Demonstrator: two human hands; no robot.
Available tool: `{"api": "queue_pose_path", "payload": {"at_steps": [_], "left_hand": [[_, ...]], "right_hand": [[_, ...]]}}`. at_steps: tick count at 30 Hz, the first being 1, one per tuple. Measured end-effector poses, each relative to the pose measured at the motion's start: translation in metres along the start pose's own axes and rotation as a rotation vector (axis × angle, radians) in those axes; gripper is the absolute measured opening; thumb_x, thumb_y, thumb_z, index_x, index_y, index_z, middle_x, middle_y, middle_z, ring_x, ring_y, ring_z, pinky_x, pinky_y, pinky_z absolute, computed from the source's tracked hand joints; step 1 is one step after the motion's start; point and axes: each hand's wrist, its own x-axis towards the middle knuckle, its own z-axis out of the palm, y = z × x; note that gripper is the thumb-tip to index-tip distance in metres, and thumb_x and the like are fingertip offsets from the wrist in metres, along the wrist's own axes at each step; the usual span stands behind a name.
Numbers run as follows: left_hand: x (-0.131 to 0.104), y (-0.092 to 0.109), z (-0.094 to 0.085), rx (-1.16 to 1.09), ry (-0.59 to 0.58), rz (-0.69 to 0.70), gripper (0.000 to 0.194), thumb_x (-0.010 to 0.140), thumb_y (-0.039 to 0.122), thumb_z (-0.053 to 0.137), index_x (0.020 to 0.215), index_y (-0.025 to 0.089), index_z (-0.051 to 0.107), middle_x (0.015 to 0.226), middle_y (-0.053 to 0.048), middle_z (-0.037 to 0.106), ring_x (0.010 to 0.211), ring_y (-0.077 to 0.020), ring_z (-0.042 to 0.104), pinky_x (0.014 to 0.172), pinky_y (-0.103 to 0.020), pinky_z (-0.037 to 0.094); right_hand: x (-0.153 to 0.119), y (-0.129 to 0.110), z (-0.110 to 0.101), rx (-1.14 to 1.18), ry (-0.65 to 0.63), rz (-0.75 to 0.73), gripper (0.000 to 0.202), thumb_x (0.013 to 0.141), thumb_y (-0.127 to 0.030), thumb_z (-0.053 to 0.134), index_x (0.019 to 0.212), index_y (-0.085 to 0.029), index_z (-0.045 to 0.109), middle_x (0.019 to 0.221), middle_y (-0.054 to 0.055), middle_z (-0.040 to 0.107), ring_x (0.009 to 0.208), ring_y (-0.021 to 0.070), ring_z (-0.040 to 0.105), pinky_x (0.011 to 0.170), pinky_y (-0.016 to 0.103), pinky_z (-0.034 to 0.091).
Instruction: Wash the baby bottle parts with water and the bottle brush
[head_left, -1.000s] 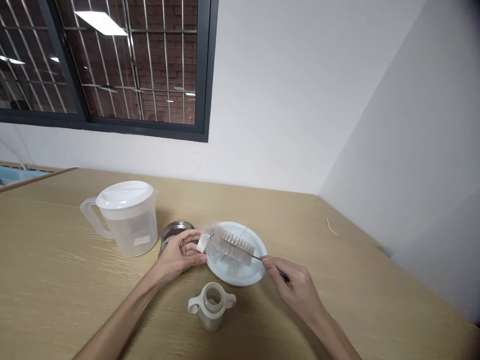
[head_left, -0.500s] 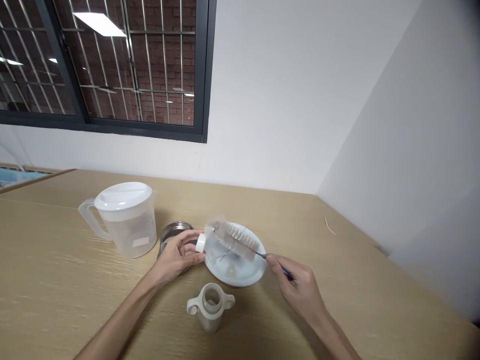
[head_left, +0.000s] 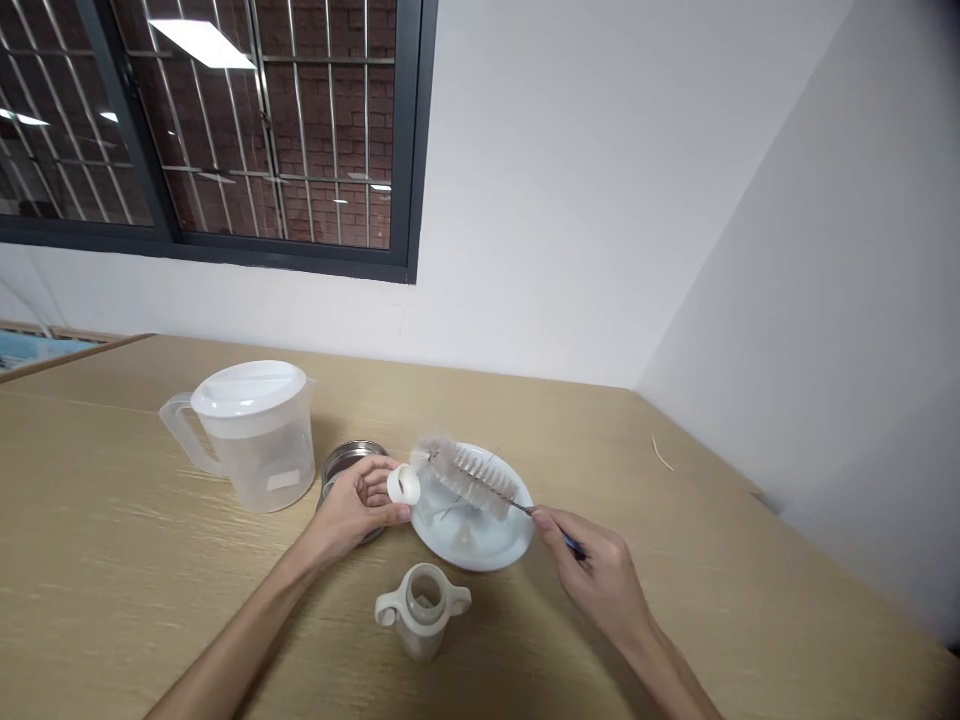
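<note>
Between the thumb and fingers of my left hand [head_left: 358,505] is a small white ring-shaped cap [head_left: 404,485], its opening turned towards me. My right hand [head_left: 596,560] grips the handle of a bottle brush [head_left: 469,475]. The pale bristles slant over a white plate [head_left: 510,540], with the tip close to the cap; I cannot tell whether they touch. Something small and clear lies in the plate. Nearer to me stands an uncapped baby bottle [head_left: 422,612] with two side handles, upright on the table.
A lidded clear plastic pitcher [head_left: 259,440] stands on the table [head_left: 720,580] at the left. Behind my left hand is a round metal container [head_left: 352,455], partly hidden. A thin pale strip [head_left: 661,453] lies at the right, near the wall.
My left hand has turned the cap so that its opening now faces me. The brush and my right hand have hardly moved.
</note>
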Motion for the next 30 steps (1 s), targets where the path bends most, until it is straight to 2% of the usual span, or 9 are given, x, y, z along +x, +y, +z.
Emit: {"api": "queue_pose_path", "payload": {"at_steps": [5,9,13,20,24,27,30], "left_hand": [[0.002,-0.001,-0.003,0.045,0.017,0.036,0.057,0.060,0.026,0.092,0.106,0.014,0.061,0.100,-0.008,0.071,0.090,-0.0181,0.066,0.081,-0.029,0.051],[0.005,-0.006,-0.008,0.098,0.057,0.077,0.055,0.060,0.026,0.092,0.106,0.015,0.063,0.101,-0.009,0.072,0.092,-0.0192,0.066,0.079,-0.028,0.050],[0.006,-0.010,-0.012,0.130,0.072,0.098,0.053,0.062,0.026,0.091,0.107,0.016,0.065,0.102,-0.009,0.072,0.091,-0.0183,0.065,0.080,-0.028,0.049],[0.004,-0.008,-0.014,0.144,0.056,0.125,0.051,0.064,0.026,0.090,0.109,0.017,0.066,0.100,-0.007,0.072,0.090,-0.0187,0.064,0.082,-0.029,0.049],[0.005,-0.010,-0.015,0.143,0.075,0.121,0.052,0.065,0.026,0.089,0.110,0.019,0.066,0.102,-0.007,0.071,0.089,-0.0175,0.064,0.080,-0.028,0.050],[0.005,-0.012,-0.015,0.147,0.068,0.119,0.052,0.065,0.027,0.090,0.110,0.018,0.066,0.102,-0.007,0.071,0.089,-0.0175,0.064,0.079,-0.027,0.049],[0.005,-0.011,-0.015,0.153,0.049,0.116,0.051,0.065,0.027,0.089,0.110,0.018,0.065,0.098,-0.006,0.071,0.091,-0.0184,0.064,0.080,-0.028,0.049]], "right_hand": [[-0.001,0.001,0.002,-0.015,-0.036,-0.089,0.017,0.097,-0.023,0.056,0.100,-0.017,0.072,0.084,0.004,0.075,0.061,0.0135,0.066,0.056,0.023,0.049],[-0.002,0.008,0.000,-0.068,0.026,-0.074,0.015,0.096,-0.023,0.058,0.100,-0.019,0.072,0.089,0.005,0.076,0.066,0.0154,0.068,0.057,0.024,0.050],[-0.002,0.005,0.001,-0.025,0.073,-0.076,0.014,0.096,-0.021,0.059,0.101,-0.018,0.071,0.092,0.006,0.076,0.071,0.0161,0.070,0.059,0.024,0.051],[-0.001,0.005,0.000,-0.022,-0.048,-0.135,0.016,0.096,-0.021,0.059,0.105,-0.016,0.070,0.075,0.004,0.071,0.053,0.0131,0.060,0.050,0.025,0.046],[0.001,0.010,-0.007,-0.048,0.005,-0.113,0.014,0.094,-0.021,0.061,0.104,-0.018,0.071,0.083,0.006,0.074,0.060,0.0146,0.064,0.053,0.025,0.049],[0.001,0.006,-0.005,-0.022,0.068,-0.110,0.013,0.094,-0.019,0.061,0.102,-0.019,0.070,0.092,0.007,0.075,0.071,0.0160,0.069,0.059,0.024,0.053],[0.000,0.000,0.000,0.009,0.048,-0.142,0.014,0.095,-0.019,0.060,0.105,-0.018,0.070,0.086,0.006,0.074,0.065,0.0146,0.068,0.056,0.024,0.052]]}}
